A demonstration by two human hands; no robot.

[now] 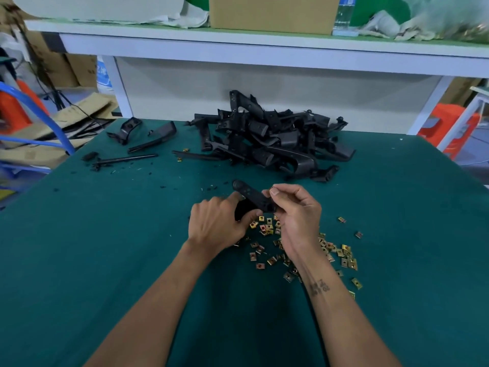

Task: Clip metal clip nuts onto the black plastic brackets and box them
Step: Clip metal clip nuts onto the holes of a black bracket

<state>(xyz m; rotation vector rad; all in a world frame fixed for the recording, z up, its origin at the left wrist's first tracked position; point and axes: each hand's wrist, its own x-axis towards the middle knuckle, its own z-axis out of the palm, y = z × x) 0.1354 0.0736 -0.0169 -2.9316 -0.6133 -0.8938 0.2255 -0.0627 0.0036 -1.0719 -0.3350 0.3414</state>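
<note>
Stiff, light bracket (254,201) is gripped by left hand (217,223); small clip nut (272,187), likely slippery, is pinched by right hand (296,207) fingers.

Mid-desk (105,260), black bracket (254,198) gripped by left hand (217,223), clip nut (273,187) pinched by right hand (296,207), above scattered clip nuts (341,254).
</note>
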